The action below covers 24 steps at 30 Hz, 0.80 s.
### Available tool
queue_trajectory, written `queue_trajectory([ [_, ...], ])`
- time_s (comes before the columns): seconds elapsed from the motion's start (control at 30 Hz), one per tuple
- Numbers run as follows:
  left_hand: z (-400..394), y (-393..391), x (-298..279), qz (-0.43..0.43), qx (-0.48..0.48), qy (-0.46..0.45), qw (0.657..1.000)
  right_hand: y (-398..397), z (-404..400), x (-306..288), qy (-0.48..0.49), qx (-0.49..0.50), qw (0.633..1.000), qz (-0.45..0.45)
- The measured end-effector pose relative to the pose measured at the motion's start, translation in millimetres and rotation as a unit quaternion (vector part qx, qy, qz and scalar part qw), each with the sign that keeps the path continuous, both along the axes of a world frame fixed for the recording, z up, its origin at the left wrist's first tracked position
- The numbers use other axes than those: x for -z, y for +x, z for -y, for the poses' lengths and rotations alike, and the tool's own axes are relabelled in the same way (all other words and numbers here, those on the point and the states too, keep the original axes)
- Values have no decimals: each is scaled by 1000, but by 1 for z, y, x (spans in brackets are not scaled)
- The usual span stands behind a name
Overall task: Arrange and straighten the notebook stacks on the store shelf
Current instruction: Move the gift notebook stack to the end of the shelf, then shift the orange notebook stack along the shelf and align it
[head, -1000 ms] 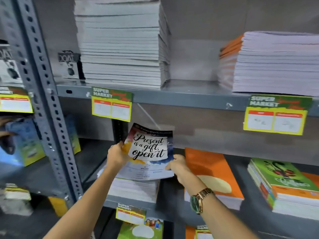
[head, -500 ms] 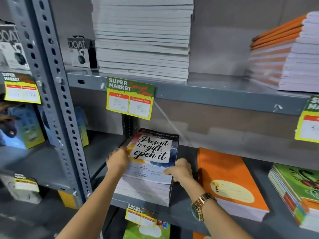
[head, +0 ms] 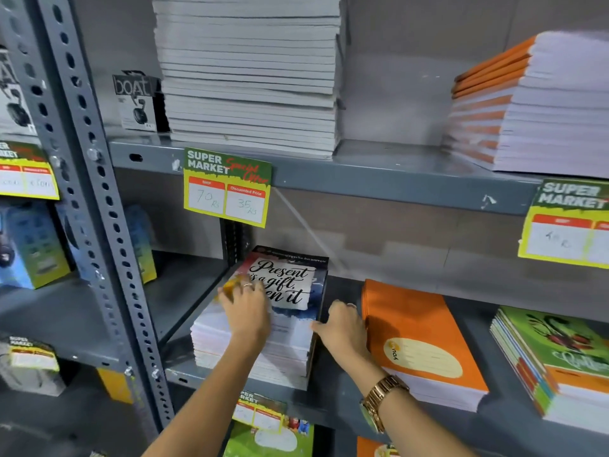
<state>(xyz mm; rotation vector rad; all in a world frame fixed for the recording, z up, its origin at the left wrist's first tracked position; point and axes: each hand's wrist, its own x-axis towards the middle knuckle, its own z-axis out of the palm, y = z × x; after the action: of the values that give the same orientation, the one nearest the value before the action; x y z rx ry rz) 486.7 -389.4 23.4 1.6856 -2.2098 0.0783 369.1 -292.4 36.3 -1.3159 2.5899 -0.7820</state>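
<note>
A stack of notebooks (head: 290,328) with a "Present is a gift, open it" cover lies at the left end of the middle shelf (head: 333,387). My left hand (head: 247,311) rests flat on the top cover, fingers spread. My right hand (head: 342,328), with a gold watch on its wrist, presses against the stack's right side. An orange notebook stack (head: 425,344) lies just right of that hand, and a green-covered stack (head: 560,364) sits further right.
On the upper shelf (head: 379,174) stand a tall white notebook stack (head: 250,74) and an orange-edged stack (head: 534,110). Yellow price tags (head: 227,188) hang from the shelf edges. A perforated grey upright (head: 95,206) divides off boxed goods (head: 29,245) at left.
The top notebook, held lifted a second ago, now lies flat on its stack. My left hand has moved onto the cover and my right hand to the stack's right side.
</note>
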Motion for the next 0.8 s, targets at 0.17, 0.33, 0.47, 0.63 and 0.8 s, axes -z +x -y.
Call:
queue_trajectory([
  [0.17,-31,-44,-10,-62,108,-21,992,-47,-34,-5,-51,44,994,-92],
  [0.33,-68,-87,-27,-156,165,-49,973,-104,-79,-6,-79,93,981,-151],
  [0.47,-105,-136,-33,-173,252,-66,950,-150,-119,-6,-73,129,968,-201],
  [0.63,-159,-206,-32,-170,299,-56,937,-216,-184,-4,-61,187,960,-200],
  [0.8,-204,-268,-31,-180,355,-37,916,-278,-244,0,-22,243,951,-191],
])
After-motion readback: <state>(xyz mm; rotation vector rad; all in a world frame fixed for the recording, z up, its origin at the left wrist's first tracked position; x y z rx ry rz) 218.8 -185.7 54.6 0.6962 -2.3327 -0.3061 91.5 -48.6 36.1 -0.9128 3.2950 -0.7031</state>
